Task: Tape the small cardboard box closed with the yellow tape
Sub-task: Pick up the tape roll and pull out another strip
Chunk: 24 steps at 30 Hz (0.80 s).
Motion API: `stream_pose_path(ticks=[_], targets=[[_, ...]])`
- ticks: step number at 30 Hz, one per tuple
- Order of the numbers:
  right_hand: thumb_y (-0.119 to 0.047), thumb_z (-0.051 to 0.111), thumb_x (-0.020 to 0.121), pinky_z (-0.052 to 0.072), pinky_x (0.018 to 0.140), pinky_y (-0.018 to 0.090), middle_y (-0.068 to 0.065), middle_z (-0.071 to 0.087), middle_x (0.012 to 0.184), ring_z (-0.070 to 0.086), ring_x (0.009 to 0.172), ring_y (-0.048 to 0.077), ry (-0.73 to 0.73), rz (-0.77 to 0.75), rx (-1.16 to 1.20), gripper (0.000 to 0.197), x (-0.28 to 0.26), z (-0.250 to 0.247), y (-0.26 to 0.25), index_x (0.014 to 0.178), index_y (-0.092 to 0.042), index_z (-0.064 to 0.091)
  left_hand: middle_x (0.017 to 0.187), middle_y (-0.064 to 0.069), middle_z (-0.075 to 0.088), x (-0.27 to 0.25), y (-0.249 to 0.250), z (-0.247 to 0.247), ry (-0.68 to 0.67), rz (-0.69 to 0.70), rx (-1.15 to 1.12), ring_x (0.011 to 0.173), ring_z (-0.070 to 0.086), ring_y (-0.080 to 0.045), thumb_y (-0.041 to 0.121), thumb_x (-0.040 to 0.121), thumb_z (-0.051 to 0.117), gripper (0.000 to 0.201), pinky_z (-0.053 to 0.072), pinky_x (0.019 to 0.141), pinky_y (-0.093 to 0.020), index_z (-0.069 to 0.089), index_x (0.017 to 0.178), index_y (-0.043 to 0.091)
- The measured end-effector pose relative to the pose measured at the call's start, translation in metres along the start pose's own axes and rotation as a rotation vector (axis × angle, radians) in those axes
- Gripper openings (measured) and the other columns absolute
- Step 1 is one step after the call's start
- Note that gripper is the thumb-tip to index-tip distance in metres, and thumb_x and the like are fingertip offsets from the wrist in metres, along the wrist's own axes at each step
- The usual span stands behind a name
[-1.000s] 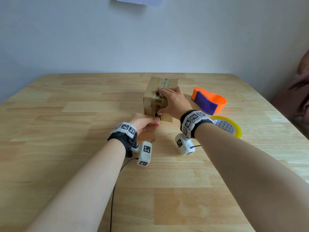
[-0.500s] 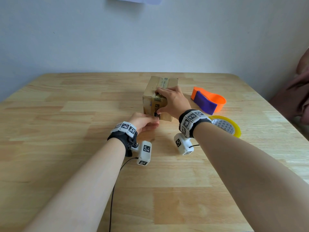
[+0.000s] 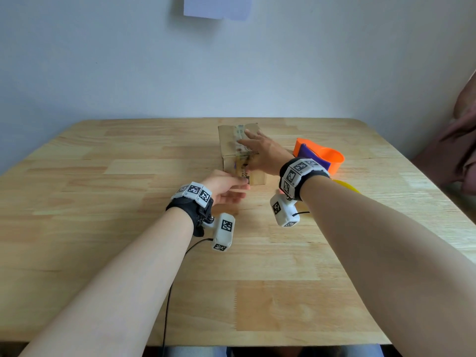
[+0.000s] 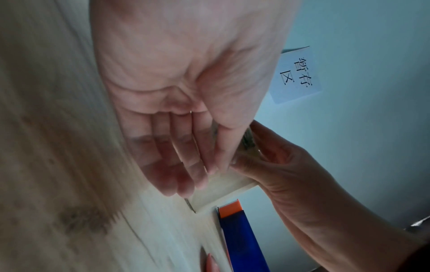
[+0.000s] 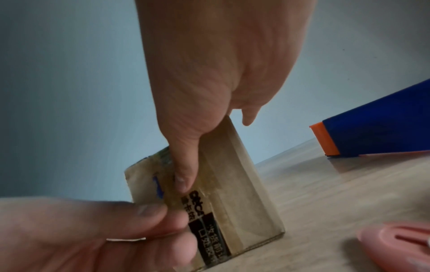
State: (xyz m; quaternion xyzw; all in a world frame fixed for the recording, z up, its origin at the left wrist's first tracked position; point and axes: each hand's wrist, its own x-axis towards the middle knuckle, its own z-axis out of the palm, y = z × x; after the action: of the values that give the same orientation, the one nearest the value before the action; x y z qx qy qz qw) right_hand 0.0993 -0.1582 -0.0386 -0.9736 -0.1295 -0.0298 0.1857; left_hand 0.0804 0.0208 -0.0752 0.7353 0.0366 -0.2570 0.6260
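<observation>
The small cardboard box (image 3: 228, 144) stands at the middle far part of the wooden table (image 3: 103, 228). A glossy strip of tape (image 3: 238, 132) runs along its top and down its near face. My right hand (image 3: 253, 148) lies flat on the top, fingers stretched out. Its thumb (image 5: 184, 171) presses the tape on the near face of the box (image 5: 232, 193). My left hand (image 3: 231, 188) is low in front of the box, fingers straight (image 4: 186, 165), the tips touching the near face. The yellow tape roll (image 3: 346, 186) peeks out behind my right wrist.
An orange and blue tape dispenser (image 3: 319, 157) lies right of the box, its toothed edge (image 4: 230, 208) close to the box's corner. A paper note (image 3: 217, 6) hangs on the wall. Reddish cloth (image 3: 458, 150) is off the table's right edge.
My right hand went from curled at the box's near top edge to fingers spread flat across the top. The left hand's fingers straightened a little at the near face. The view tilted up.
</observation>
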Motion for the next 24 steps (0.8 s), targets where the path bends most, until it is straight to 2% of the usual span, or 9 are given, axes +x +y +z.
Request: stream_pose_path(ticks=[4,9,12,14,16,17,18,21,24], targets=[[-0.024,0.078,0.089,0.018,0.126,0.048,-0.001,0.019,0.172,0.014,0.158,0.025,0.07,0.036,0.066,0.084,-0.019,-0.009,0.001,0.16,-0.031,0.033,0.109,-0.014,0.079,-0.015,0.012,0.005,0.033,0.044,-0.006,0.077,0.075,-0.025,0.015,0.091,0.077,0.027,0.065,0.069,-0.037,0.072,0.113,0.001],[-0.026,0.075,0.091,0.033,0.12,0.044,-0.001,0.039,0.163,0.038,0.148,0.026,0.131,0.137,0.032,0.061,-0.052,-0.025,0.016,0.148,-0.026,0.054,0.113,-0.014,0.077,-0.027,0.022,0.012,0.128,0.078,-0.056,0.084,0.073,-0.028,0.007,0.096,0.069,0.028,0.063,0.081,-0.047,0.067,0.124,0.004],[-0.027,0.075,0.089,0.043,0.11,0.036,0.002,0.058,0.146,0.054,0.134,0.027,0.084,0.256,0.022,0.052,-0.072,-0.033,0.029,0.139,-0.025,0.062,0.115,-0.012,0.074,-0.035,0.023,0.018,0.157,0.086,-0.058,0.086,0.074,-0.03,0.004,0.097,0.066,0.03,0.064,0.078,-0.046,0.063,0.127,0.007],[-0.034,0.076,0.086,0.046,0.104,0.036,0.002,0.064,0.135,0.056,0.127,0.03,-0.012,0.387,-0.02,0.048,-0.085,-0.034,0.039,0.133,-0.024,0.067,0.117,-0.012,0.074,-0.04,0.024,0.025,0.156,0.092,-0.065,0.089,0.074,-0.031,0.003,0.098,0.063,0.029,0.064,0.076,-0.045,0.06,0.126,0.011],[-0.048,0.079,0.077,0.05,0.092,0.039,0.003,0.069,0.113,0.061,0.114,0.034,-0.12,0.508,-0.113,0.043,-0.098,-0.033,0.047,0.108,-0.02,0.074,0.117,-0.014,0.074,-0.047,0.024,0.032,0.138,0.091,-0.066,0.091,0.073,-0.032,0.003,0.1,0.061,0.023,0.063,0.082,-0.047,0.057,0.12,0.012],[-0.054,0.081,0.071,0.049,0.083,0.037,0.005,0.069,0.102,0.064,0.104,0.034,-0.169,0.557,-0.158,0.045,-0.104,-0.03,0.051,0.094,-0.017,0.071,0.116,-0.015,0.074,-0.049,0.023,0.037,0.119,0.084,-0.062,0.091,0.072,-0.032,0.004,0.1,0.06,0.02,0.062,0.086,-0.049,0.057,0.119,0.009],[-0.055,0.084,0.067,0.048,0.078,0.036,0.007,0.069,0.099,0.066,0.099,0.033,-0.2,0.603,-0.17,0.051,-0.109,-0.027,0.056,0.094,-0.014,0.068,0.116,-0.014,0.075,-0.051,0.022,0.041,0.094,0.073,-0.053,0.091,0.072,-0.031,0.005,0.1,0.06,0.02,0.061,0.089,-0.049,0.06,0.12,0.006],[-0.035,0.092,0.069,0.049,0.079,0.036,0.01,0.068,0.118,0.065,0.106,0.034,-0.198,0.647,-0.114,0.074,-0.127,-0.021,0.061,0.129,-0.015,0.053,0.116,-0.013,0.076,-0.057,0.017,0.055,0.012,0.057,-0.003,0.089,0.074,-0.029,0.008,0.1,0.063,0.023,0.061,0.089,-0.049,0.065,0.123,0.004],[-0.02,0.086,0.074,0.048,0.079,0.036,0.01,0.063,0.128,0.063,0.112,0.033,-0.121,0.619,-0.05,0.077,-0.134,-0.023,0.059,0.141,-0.02,0.048,0.116,-0.012,0.077,-0.061,0.013,0.067,-0.038,0.055,0.044,0.088,0.074,-0.028,0.011,0.099,0.065,0.024,0.061,0.089,-0.048,0.066,0.122,0.006]])
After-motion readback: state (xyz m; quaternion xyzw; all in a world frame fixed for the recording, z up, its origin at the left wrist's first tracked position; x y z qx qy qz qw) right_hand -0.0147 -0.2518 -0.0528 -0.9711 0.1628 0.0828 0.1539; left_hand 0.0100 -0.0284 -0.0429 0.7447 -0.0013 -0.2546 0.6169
